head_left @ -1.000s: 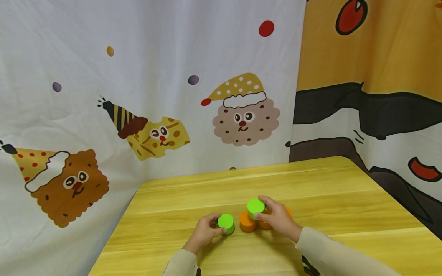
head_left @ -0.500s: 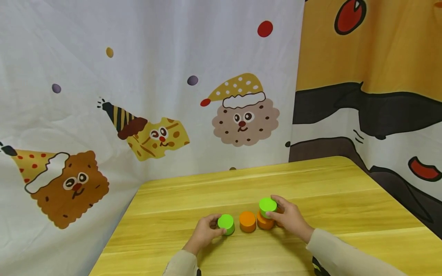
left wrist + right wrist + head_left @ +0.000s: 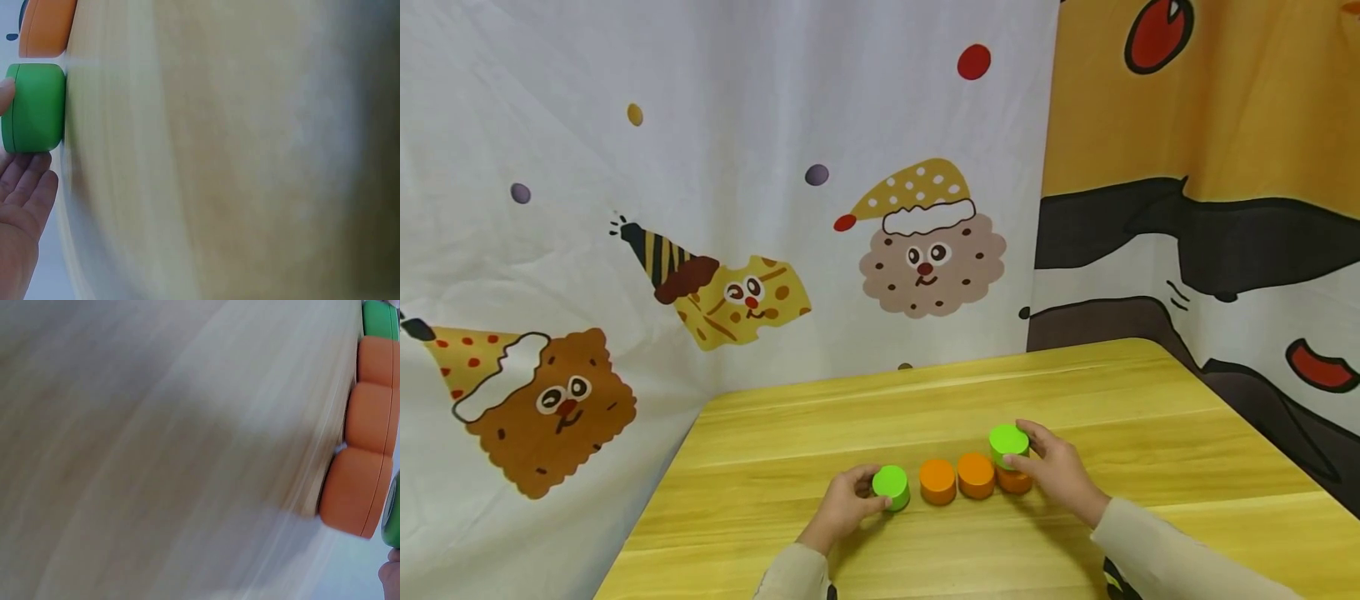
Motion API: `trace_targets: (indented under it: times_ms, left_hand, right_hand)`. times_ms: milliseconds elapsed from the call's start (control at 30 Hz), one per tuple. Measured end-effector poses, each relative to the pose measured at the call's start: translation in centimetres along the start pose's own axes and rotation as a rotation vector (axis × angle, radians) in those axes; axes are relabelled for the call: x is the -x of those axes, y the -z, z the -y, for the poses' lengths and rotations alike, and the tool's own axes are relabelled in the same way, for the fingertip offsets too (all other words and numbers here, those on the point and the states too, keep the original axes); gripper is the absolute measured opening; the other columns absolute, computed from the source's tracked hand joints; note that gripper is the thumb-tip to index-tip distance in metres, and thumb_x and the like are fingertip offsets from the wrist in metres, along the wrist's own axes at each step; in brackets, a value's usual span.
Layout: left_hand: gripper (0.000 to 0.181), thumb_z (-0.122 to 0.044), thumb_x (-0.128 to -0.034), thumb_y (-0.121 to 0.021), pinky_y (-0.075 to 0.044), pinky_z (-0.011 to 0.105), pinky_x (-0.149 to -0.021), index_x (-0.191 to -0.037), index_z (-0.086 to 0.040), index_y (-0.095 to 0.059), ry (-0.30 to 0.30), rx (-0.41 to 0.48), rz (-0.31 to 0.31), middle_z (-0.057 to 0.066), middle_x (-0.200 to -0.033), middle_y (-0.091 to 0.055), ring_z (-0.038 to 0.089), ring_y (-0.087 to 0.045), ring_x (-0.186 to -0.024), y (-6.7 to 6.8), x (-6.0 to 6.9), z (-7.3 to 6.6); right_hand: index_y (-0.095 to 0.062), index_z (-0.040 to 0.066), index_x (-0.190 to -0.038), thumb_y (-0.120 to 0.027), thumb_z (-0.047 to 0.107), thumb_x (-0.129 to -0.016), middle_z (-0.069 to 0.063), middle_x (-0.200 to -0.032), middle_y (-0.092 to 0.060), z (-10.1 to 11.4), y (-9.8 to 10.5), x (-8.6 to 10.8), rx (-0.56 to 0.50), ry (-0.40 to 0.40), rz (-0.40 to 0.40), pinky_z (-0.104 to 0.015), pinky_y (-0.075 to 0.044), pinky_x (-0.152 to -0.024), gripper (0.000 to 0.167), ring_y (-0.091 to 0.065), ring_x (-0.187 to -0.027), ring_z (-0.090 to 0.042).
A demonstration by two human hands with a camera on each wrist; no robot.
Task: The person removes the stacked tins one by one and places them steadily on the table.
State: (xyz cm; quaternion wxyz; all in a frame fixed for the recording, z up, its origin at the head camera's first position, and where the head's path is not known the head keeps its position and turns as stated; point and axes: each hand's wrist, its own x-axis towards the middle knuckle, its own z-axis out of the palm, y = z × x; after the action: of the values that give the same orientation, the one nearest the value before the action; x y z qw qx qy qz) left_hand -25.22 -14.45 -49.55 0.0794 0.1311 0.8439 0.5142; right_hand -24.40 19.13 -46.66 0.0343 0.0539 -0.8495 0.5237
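A squat green cylinder stands on the table, gripped at its sides between the thumb and fingers of my left hand. To its right, three orange cylinders stand in a row: a near one, a middle one and a far one. My right hand pinches a second green cylinder above the far orange one and partly covers that one from view. In the right wrist view a narrow gap separates the held green cylinder from the top of the orange cylinder.
All of this lies on a wood-grain table. Behind it hangs a white curtain printed with cartoon biscuits and cheese, with an orange and black printed part at the right.
My right hand has moved right with its green cylinder, from above the near orange cylinder, past the middle one, to above the far one. My left hand stays in place.
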Motion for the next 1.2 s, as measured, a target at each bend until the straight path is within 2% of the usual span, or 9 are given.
trace_targets:
  times_ms: [400, 700, 900, 1200]
  left_hand:
    - [0.055, -0.01, -0.0767, -0.075, -0.05, 0.043, -0.088, -0.125, 0.006, -0.052, -0.008, 0.004, -0.011, 0.019, -0.115, -0.06, 0.031, -0.059, -0.103, 0.2, -0.2, -0.1]
    - [0.055, -0.017, -0.0778, -0.075, -0.05, 0.04, -0.088, -0.125, 0.002, -0.054, 0.028, -0.01, 0.011, 0.013, -0.113, -0.061, 0.027, -0.059, -0.103, 0.2, -0.2, -0.2]
    - [0.054, -0.012, -0.0782, -0.075, -0.051, 0.042, -0.087, -0.125, 0.004, -0.053, 0.021, 0.0, 0.002, 0.016, -0.112, -0.061, 0.029, -0.059, -0.101, 0.1, -0.2, 0.1]
    - [0.054, -0.012, -0.0779, -0.075, -0.05, 0.043, -0.089, -0.124, 0.006, -0.053, 0.013, 0.005, 0.0, 0.017, -0.114, -0.061, 0.03, -0.059, -0.103, -0.1, 0.0, 0.0]
  right_hand:
    - [-0.034, -0.007, -0.138, -0.07, 0.027, -0.083, -0.029, -0.139, -0.037, -0.6, 1.4, 0.2, 0.033, -0.012, -0.04, -0.047, -0.041, -0.098, 0.074, -0.038, -0.126, -0.043]
    - [-0.03, -0.005, -0.141, -0.068, 0.036, -0.084, -0.029, -0.142, -0.032, -1.2, 2.8, 0.8, 0.062, -0.067, -0.047, -0.048, -0.042, -0.097, 0.079, -0.036, -0.127, -0.045]
    - [-0.029, -0.006, -0.141, -0.067, 0.035, -0.085, -0.032, -0.141, -0.031, -1.8, 3.8, 1.4, 0.09, -0.079, -0.071, -0.047, -0.043, -0.096, 0.08, -0.036, -0.126, -0.046]
    - [-0.029, -0.009, -0.14, -0.068, 0.032, -0.084, -0.033, -0.14, -0.031, -2.6, 4.0, 2.1, 0.082, -0.095, -0.068, -0.045, -0.04, -0.097, 0.08, -0.036, -0.126, -0.046]
